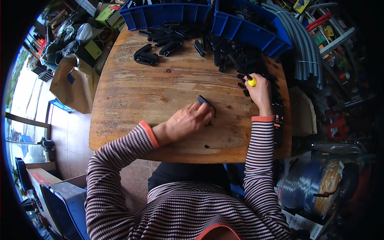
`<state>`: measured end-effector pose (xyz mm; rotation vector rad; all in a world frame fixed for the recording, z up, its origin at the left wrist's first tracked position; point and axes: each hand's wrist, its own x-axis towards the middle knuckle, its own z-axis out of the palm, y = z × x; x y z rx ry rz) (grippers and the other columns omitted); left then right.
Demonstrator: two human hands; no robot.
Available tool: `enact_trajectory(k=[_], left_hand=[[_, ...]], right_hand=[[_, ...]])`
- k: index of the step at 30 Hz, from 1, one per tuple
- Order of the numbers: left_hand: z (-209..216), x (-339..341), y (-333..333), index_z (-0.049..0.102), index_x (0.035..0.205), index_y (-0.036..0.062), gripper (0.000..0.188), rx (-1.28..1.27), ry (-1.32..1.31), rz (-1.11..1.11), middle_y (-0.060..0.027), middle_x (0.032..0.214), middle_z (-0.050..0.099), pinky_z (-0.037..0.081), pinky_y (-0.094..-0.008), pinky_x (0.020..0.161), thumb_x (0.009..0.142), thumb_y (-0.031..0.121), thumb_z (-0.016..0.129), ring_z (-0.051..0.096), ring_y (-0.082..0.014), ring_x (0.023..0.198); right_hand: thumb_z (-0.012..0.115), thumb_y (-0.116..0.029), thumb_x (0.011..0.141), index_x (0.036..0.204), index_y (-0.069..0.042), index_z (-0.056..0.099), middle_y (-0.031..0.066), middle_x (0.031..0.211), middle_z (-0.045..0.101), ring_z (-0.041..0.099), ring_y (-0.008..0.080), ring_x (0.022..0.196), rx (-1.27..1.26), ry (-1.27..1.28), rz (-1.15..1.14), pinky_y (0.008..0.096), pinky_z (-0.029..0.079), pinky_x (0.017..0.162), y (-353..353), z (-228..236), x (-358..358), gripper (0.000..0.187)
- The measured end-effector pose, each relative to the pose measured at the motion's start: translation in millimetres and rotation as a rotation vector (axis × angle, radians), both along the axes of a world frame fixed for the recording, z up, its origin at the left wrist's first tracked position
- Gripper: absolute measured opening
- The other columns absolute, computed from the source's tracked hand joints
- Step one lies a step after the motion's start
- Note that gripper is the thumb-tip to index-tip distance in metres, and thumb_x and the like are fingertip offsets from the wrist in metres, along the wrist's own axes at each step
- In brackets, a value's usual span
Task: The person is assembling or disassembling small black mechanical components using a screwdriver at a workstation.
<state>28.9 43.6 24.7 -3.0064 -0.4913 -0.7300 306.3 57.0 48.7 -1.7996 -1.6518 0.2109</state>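
Near the middle of the wooden table [132, 108], my left hand [191, 119] is closed around a black plastic piece [203, 99]. One end of that piece sticks out past the fingertips, and the rest is hidden under the hand. Further right, my right hand [261, 91] grips a tool with a yellow and black handle [252, 82]; its working end cannot be made out. Small dark pieces [242, 85] lie just left of the right hand. Beyond it spreads a heap of black plastic parts [232, 56].
Two blue bins, a left one [166, 15] and a right one [256, 34], stand at the table's far edge. More black parts [168, 40] lie before the left bin. Grey hoses [302, 48] hang at right; a brown paper bag [74, 90] stands left.
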Motion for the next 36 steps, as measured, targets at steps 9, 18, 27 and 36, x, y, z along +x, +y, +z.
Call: enact_trajectory(k=[9, 18, 27, 36], left_hand=[[15, -16, -9, 0.057, 0.113, 0.0009, 0.038, -0.104, -0.072, -0.017, -0.0114, 0.102, 0.055, 0.05, -0.0331, 0.079, 0.075, 0.008, 0.059, 0.056, -0.0249, 0.089], [-3, -8, -5, 0.059, 0.112, 0.0014, 0.037, -0.106, 0.012, -0.237, -0.0129, 0.117, 0.056, 0.05, -0.0339, 0.084, 0.077, 0.01, 0.058, 0.055, -0.027, 0.106], [-16, -32, -2, 0.06, 0.111, 0.0026, 0.035, 0.016, 0.014, -0.208, -0.013, 0.123, 0.055, 0.05, -0.0315, 0.082, 0.078, 0.012, 0.057, 0.053, -0.0259, 0.116], [-29, -39, 2, 0.06, 0.108, 0.0033, 0.032, 0.076, 0.103, -0.205, -0.0124, 0.122, 0.056, 0.049, -0.0284, 0.075, 0.078, 0.014, 0.056, 0.054, -0.0251, 0.116]], right_hand=[[0.071, -0.009, 0.074, 0.093, -0.001, 0.067, 0.0166, 0.09, 0.065, 0.063, 0.0343, 0.083, -0.058, -0.311, 0.048, 0.0373, 0.05, 0.073, -1, -8, -11, 0.021], [0.075, -0.011, 0.074, 0.089, 0.0, 0.065, 0.0183, 0.082, 0.066, 0.065, 0.0326, 0.078, -0.136, -0.32, -0.061, 0.035, 0.05, 0.069, -11, 8, -31, 0.022], [0.069, 0.001, 0.073, 0.085, -0.003, 0.057, 0.0117, 0.077, 0.063, 0.063, 0.0305, 0.07, 0.08, 0.062, 0.408, 0.0357, 0.049, 0.061, -37, -8, -110, 0.017], [0.066, 0.004, 0.074, 0.084, -0.002, 0.058, 0.0107, 0.083, 0.063, 0.063, 0.0292, 0.073, 0.131, -0.237, 0.545, 0.0333, 0.049, 0.061, -37, -19, -118, 0.014]])
